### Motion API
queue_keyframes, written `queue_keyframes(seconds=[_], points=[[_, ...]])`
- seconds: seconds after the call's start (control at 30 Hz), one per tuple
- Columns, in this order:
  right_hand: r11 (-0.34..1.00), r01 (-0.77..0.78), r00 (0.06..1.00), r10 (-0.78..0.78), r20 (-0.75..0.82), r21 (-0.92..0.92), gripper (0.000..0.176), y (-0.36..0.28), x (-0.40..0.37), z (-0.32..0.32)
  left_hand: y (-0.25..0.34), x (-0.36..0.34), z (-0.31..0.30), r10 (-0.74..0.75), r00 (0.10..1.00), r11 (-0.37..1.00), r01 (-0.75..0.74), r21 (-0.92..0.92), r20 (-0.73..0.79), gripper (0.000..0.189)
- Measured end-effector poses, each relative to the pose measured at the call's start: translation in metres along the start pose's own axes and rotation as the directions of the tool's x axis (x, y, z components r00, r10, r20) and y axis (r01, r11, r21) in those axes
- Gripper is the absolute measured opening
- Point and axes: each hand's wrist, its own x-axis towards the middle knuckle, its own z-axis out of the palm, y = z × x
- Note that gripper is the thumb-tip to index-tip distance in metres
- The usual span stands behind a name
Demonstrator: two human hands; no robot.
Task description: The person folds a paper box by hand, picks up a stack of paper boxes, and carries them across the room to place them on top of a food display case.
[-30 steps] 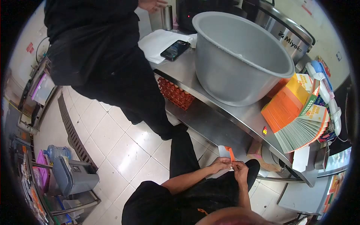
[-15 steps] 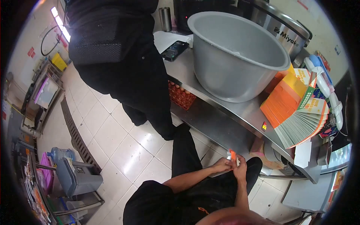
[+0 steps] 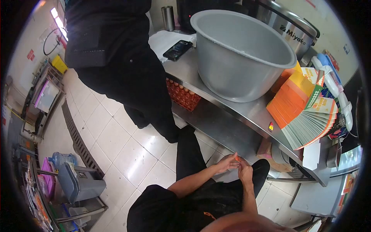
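Observation:
Low over my lap, both hands meet at a small orange piece (image 3: 237,158) that looks like a strip or packet; most of it is covered by fingers. My left hand (image 3: 226,164) pinches its near side, with the thumb on top and the other fingers bent below. On the opposite side, my right hand (image 3: 245,171) is closed around it, fingertips close to the left ones. Above and beyond the hands is the edge of a steel table (image 3: 247,120). A stack of folded orange and green-white printed cartons (image 3: 305,125) lies fanned on it.
A large grey pot (image 3: 232,73) stands on the table beside a phone (image 3: 177,50), a steel tumbler (image 3: 168,18) and a Miyako cooker (image 3: 291,31). A red egg crate (image 3: 183,94) sits below. Another person (image 3: 116,65) in black stands close at left. A grey bin (image 3: 83,181) is farther left.
My hands have shifted, the left turning with its fingers straighter, and less of the orange piece shows. The standing person has leaned slightly left, and the view has shifted a little.

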Motion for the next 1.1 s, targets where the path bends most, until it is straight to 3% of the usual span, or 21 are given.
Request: queue_keyframes(seconds=[0.03, 0.17, 0.27, 0.37, 0.43, 0.53, 0.63, 0.73, 0.83, 1.1], points=[[0.999, 0.042, 0.999, -0.042, -0.003, 0.003, 0.037, -0.003, -0.001, 0.000, -0.005, 0.002, -0.002, 0.033, 0.996, 0.995, -0.025, 0.100, -0.080, 0.038], [0.998, -0.024, 0.999, 0.022, -0.032, -0.064, 0.028, -0.001, -0.005, -0.002, -0.015, 0.014, -0.019, 0.171, 0.985, 0.973, -0.169, 0.157, 0.002, 0.023], [0.943, -0.162, 0.960, 0.219, -0.176, 0.290, 0.019, 0.017, -0.006, 0.009, -0.016, 0.013, -0.017, 0.295, 0.956, 0.911, -0.284, 0.298, 0.009, 0.016], [0.863, -0.279, 0.914, 0.373, -0.160, 0.421, 0.015, 0.018, -0.010, 0.012, -0.020, 0.014, -0.015, 0.423, 0.906, 0.819, -0.391, 0.421, 0.017, 0.012], [0.860, -0.258, 0.921, 0.357, -0.158, 0.440, 0.016, 0.004, -0.011, 0.010, -0.014, 0.006, -0.004, 0.467, 0.883, 0.782, -0.396, 0.481, -0.032, 0.012], [0.856, -0.206, 0.922, 0.332, -0.198, 0.475, 0.017, -0.003, -0.009, 0.011, -0.005, -0.003, -0.001, 0.331, 0.941, 0.805, -0.245, 0.539, -0.067, 0.012], [0.871, -0.171, 0.926, 0.301, -0.227, 0.460, 0.018, 0.001, -0.008, 0.013, -0.002, -0.013, 0.012, 0.362, 0.931, 0.838, -0.340, 0.428, 0.031, 0.018], [0.885, -0.180, 0.929, 0.296, -0.222, 0.429, 0.019, 0.007, -0.009, 0.014, -0.008, -0.002, -0.001, 0.281, 0.960, 0.838, -0.255, 0.482, 0.020, 0.023], [0.882, -0.187, 0.929, 0.302, -0.215, 0.432, 0.019, 0.009, -0.009, 0.013, -0.012, -0.004, 0.001, 0.330, 0.939, 0.845, -0.342, 0.411, 0.102, 0.023], [0.926, -0.142, 0.951, 0.226, -0.211, 0.351, 0.015, 0.002, -0.005, 0.006, -0.013, -0.002, -0.001, 0.328, 0.938, 0.844, -0.344, 0.412, 0.111, 0.025]])
